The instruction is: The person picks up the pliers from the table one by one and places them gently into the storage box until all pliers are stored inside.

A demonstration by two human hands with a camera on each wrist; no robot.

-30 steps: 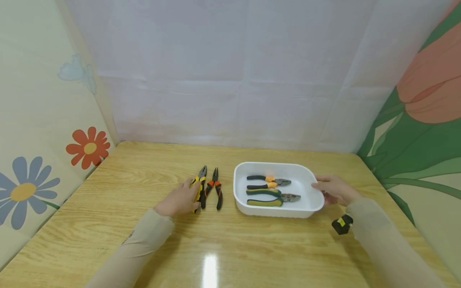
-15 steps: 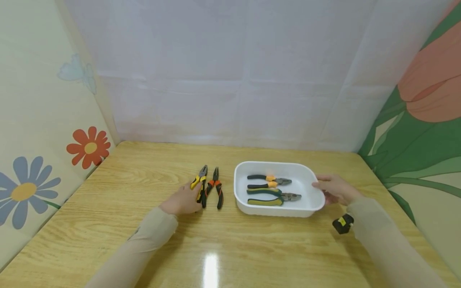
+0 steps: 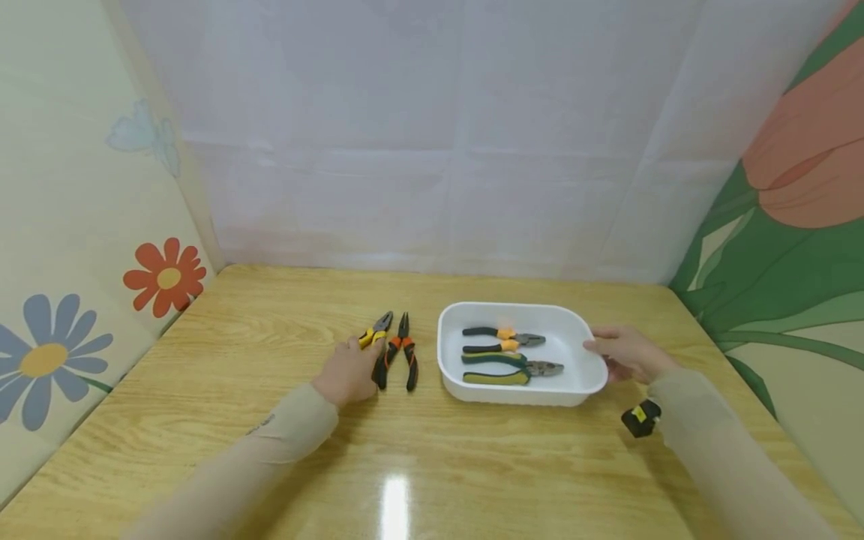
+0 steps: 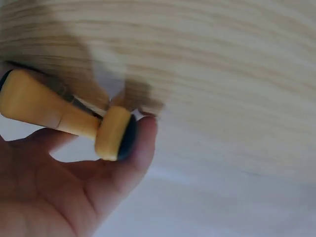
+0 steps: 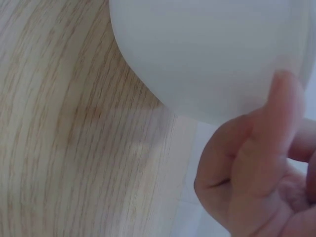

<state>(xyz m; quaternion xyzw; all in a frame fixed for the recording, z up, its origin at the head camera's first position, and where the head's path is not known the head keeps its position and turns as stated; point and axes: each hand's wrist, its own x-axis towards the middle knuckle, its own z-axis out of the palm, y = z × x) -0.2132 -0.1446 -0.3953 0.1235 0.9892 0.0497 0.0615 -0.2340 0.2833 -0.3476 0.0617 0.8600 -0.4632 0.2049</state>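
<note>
My left hand (image 3: 347, 373) grips yellow-and-black combination pliers (image 3: 383, 322) low over the table; their steel head points away. In the left wrist view, the fingers and thumb lie about the yellow handles (image 4: 49, 106). Close to their right lie long-nose pliers (image 3: 412, 367) with black-and-orange handles, spread apart. A white plastic tray (image 3: 513, 394) stands further right. My right hand (image 3: 628, 354) holds its right end, with the thumb over the rim. Inside are two pliers side by side, heads to the right: an orange-and-black pair (image 3: 508, 334) and a green-and-yellow pair (image 3: 502, 379).
The wooden table (image 3: 472, 465) ends at a white cloth backdrop (image 3: 432, 150). Flower-painted panels (image 3: 169, 277) flank it left and right. A small black block (image 3: 641, 418) with a yellow label sits at my right wrist.
My left hand has moved a little right and closed round the yellow-and-black pliers, whose head has turned slightly rightward. The right hand and the tray stay in place.
</note>
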